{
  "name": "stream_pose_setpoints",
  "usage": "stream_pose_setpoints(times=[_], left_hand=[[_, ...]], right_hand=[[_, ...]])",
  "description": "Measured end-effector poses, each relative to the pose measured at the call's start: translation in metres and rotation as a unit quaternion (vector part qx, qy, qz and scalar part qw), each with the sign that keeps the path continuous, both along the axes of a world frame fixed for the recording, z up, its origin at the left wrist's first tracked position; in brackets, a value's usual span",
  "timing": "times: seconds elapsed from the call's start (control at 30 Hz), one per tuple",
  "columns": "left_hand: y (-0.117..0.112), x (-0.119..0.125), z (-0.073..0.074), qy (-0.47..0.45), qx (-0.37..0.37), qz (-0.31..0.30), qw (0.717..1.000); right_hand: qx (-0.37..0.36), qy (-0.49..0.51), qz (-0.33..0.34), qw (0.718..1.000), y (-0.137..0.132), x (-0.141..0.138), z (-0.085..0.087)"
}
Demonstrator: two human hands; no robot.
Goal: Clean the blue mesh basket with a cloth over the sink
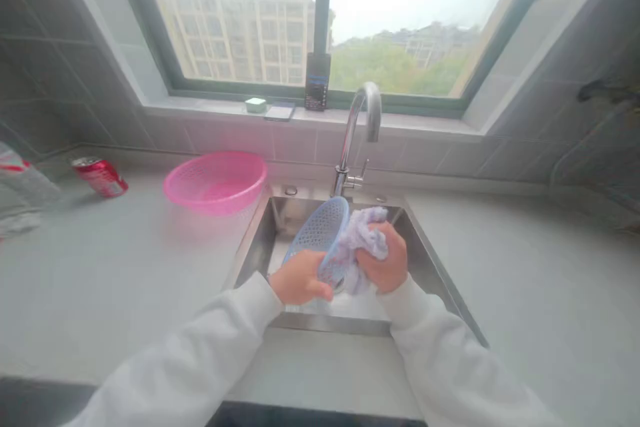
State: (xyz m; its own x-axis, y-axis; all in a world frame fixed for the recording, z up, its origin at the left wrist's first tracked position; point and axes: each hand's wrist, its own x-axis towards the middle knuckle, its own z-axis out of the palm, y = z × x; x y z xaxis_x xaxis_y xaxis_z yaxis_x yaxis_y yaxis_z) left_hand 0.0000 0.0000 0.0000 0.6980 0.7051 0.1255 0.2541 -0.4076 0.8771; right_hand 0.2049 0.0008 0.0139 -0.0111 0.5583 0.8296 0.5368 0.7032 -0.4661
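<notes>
Over the sink (333,323), my left hand (301,278) grips the near rim of a light blue plastic basket (317,232) with a perforated wall. The basket is tilted on its side, its opening facing left. My right hand (387,259) is closed around a crumpled white and lilac cloth (363,237). That cloth presses against the outer right side of the basket. My right fingers are partly covered by the cloth's folds.
A chrome faucet (345,147) rises behind the sink. To the left stand a pink basket (217,183), a red can (103,177) and a clear plastic bottle (25,177). On the window sill are a small green box (256,105) and a dark box (317,82).
</notes>
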Motion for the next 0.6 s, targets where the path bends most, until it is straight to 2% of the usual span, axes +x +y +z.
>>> stream_pose_setpoints(times=[0.2,0.3,0.4,0.5,0.6], left_hand=[[0.001,0.008,-0.014,-0.127,0.032,0.108,0.985],[0.001,0.007,-0.016,-0.210,0.010,0.122,0.970],[-0.001,0.007,-0.010,-0.277,-0.048,0.133,0.950],[-0.006,0.009,0.001,-0.325,-0.152,0.191,0.914],[-0.010,0.012,0.012,-0.404,-0.229,0.286,0.838]], right_hand=[[0.046,-0.113,0.109,0.986,-0.015,-0.024,0.001],[0.057,-0.149,0.117,0.980,-0.021,-0.030,0.000],[0.090,-0.210,0.098,0.969,-0.025,-0.033,-0.001],[0.119,-0.269,0.080,0.952,-0.026,-0.036,-0.001],[0.118,-0.309,0.075,0.941,-0.026,-0.041,-0.004]])
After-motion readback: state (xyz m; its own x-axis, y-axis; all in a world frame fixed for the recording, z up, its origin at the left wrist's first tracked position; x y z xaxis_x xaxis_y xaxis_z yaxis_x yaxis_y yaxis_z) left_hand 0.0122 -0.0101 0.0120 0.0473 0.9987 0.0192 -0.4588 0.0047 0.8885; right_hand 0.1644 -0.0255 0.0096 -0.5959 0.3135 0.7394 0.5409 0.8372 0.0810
